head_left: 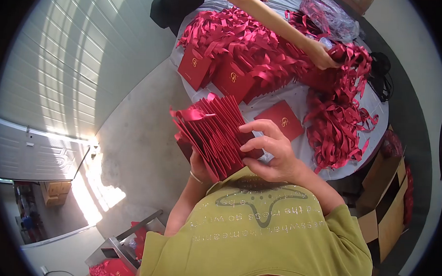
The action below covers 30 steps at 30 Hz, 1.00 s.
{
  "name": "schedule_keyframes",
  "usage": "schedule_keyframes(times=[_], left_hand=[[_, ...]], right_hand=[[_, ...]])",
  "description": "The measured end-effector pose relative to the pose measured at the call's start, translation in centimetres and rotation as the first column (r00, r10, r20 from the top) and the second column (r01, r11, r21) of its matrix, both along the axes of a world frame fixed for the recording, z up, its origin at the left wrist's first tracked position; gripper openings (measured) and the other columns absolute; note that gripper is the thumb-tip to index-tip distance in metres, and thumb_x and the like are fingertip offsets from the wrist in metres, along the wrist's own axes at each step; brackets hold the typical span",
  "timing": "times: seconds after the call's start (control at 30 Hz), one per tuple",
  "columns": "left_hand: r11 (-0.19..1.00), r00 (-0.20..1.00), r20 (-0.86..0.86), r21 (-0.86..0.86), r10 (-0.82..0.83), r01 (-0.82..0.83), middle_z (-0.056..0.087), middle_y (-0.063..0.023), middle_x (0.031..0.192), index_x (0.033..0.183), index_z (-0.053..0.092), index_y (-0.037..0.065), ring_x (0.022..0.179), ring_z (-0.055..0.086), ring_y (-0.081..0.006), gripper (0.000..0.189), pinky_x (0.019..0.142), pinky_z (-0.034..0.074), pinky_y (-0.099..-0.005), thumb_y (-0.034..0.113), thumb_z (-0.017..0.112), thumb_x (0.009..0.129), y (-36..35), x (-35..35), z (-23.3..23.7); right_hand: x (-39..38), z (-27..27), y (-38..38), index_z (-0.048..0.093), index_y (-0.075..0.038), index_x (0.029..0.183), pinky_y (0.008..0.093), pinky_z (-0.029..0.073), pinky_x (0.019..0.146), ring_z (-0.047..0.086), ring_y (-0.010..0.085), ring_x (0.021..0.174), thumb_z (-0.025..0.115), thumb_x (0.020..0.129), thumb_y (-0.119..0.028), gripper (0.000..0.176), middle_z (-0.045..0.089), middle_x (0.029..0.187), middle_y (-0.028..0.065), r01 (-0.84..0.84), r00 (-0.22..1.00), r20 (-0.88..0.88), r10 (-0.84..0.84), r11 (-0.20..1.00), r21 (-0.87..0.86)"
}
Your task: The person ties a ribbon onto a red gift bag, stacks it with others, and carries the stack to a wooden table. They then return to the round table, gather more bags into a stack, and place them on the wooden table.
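While supporting stack of red bags (218,135) at frame center with left hand (200,167), reaching right hand (275,157) to its right edge. Right fingers (261,126) parted, bent, near bag edges; cannot tell if gripping. Left fingers curled around stack's lower side, partly hidden. Just right, on white-covered counter (267,102), single red bag (290,125); at upper middle, ribboned heap (243,46); at upper right, co-worker's hand (321,55) at ribbons (354,56).

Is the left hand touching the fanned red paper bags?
Touching: the head view shows the left hand against the lower left side of the red paper bags.
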State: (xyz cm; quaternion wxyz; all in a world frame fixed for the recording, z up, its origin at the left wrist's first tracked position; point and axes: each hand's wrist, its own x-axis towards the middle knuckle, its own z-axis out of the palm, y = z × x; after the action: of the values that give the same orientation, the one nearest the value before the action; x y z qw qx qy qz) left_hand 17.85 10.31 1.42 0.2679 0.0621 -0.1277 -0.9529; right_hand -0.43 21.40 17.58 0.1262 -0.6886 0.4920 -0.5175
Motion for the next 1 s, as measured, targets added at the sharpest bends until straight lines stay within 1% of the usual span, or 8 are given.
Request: schedule_keyframes(times=[0.07,0.2,0.3,0.4,0.57,0.77,0.87,1.0], left_hand=[[0.999,0.999,-0.028,0.021,-0.044,0.045,0.047,-0.0161,0.142,0.147,0.034,0.007,0.127,0.050,-0.0337,0.077,0.108,0.040,-0.0508,0.057,0.052,0.091,0.1,0.0,1.6],[0.998,0.997,-0.044,-0.010,-0.062,0.061,0.046,-0.0161,0.143,0.147,0.034,0.007,0.129,0.048,-0.0343,0.080,0.109,0.039,-0.0520,0.057,0.058,0.088,0.0,0.1,1.1],[0.988,0.995,-0.083,-0.148,-0.054,0.041,0.047,-0.0158,0.142,0.146,0.036,0.007,0.128,0.049,-0.0343,0.082,0.109,0.040,-0.0516,0.053,0.066,0.085,0.2,0.4,1.0],[0.997,0.992,-0.119,-0.059,-0.047,0.041,0.050,-0.0141,0.139,0.143,0.041,0.007,0.125,0.051,-0.0330,0.079,0.108,0.041,-0.0501,0.039,0.077,0.080,0.0,0.8,0.4],[0.997,0.992,-0.102,-0.031,-0.069,0.066,0.051,-0.0136,0.138,0.141,0.043,0.007,0.125,0.052,-0.0324,0.074,0.107,0.043,-0.0495,0.034,0.077,0.081,0.1,1.2,-0.2],[0.998,0.995,-0.097,-0.057,-0.013,0.007,0.054,-0.0145,0.135,0.140,0.043,0.004,0.122,0.055,-0.0316,0.073,0.105,0.046,-0.0473,0.034,0.076,0.083,0.7,2.1,-1.6],[0.992,0.996,-0.015,-0.088,0.085,-0.086,0.055,-0.0159,0.133,0.139,0.043,0.003,0.118,0.057,-0.0315,0.074,0.103,0.048,-0.0471,0.037,0.076,0.082,1.0,2.2,-0.1],[0.988,0.992,-0.058,-0.097,0.116,-0.121,0.055,-0.0163,0.134,0.140,0.042,0.003,0.120,0.056,-0.0316,0.075,0.103,0.048,-0.0474,0.040,0.074,0.083,1.4,2.4,0.9]], right_hand=[[0.0,-0.1,0.4,0.065,-0.006,0.093,0.0403,0.045,0.088,0.056,0.0291,0.105,0.077,0.061,0.004,0.035,0.058,0.120,0.0167,0.097,0.995,0.003,-0.097,0.995,-0.001],[-0.4,0.4,0.7,0.066,-0.007,0.086,0.0388,0.045,0.082,0.056,0.0280,0.097,0.078,0.060,0.001,0.030,0.060,0.112,0.0148,0.198,0.977,-0.055,-0.204,0.974,-0.107],[-0.5,1.9,1.0,0.065,-0.009,0.078,0.0366,0.043,0.073,0.055,0.0272,0.088,0.079,0.061,-0.004,0.022,0.060,0.099,0.0115,0.256,0.942,-0.203,-0.266,0.964,-0.073],[-0.5,2.0,1.1,0.064,-0.012,0.071,0.0369,0.041,0.068,0.054,0.0247,0.077,0.078,0.062,-0.011,0.017,0.056,0.084,0.0047,0.322,0.909,-0.275,-0.314,0.947,-0.017],[-0.5,1.5,1.2,0.060,-0.010,0.062,0.0355,0.040,0.061,0.051,0.0232,0.066,0.078,0.065,-0.012,0.018,0.051,0.068,0.0043,0.276,0.929,-0.271,-0.251,0.959,0.058],[-0.7,1.1,1.0,0.054,-0.008,0.060,0.0372,0.036,0.054,0.048,0.0248,0.061,0.075,0.064,-0.003,0.022,0.051,0.066,0.0059,0.119,0.986,-0.132,-0.104,0.987,0.110],[-0.5,1.6,0.8,0.052,-0.008,0.059,0.0374,0.036,0.054,0.047,0.0253,0.061,0.073,0.063,-0.001,0.022,0.050,0.066,0.0059,0.049,0.994,-0.102,-0.035,0.989,0.139],[-0.4,2.2,0.6,0.049,-0.007,0.059,0.0376,0.036,0.054,0.047,0.0259,0.062,0.071,0.062,0.000,0.023,0.049,0.066,0.0059,-0.025,0.994,-0.104,0.046,0.982,0.188]])
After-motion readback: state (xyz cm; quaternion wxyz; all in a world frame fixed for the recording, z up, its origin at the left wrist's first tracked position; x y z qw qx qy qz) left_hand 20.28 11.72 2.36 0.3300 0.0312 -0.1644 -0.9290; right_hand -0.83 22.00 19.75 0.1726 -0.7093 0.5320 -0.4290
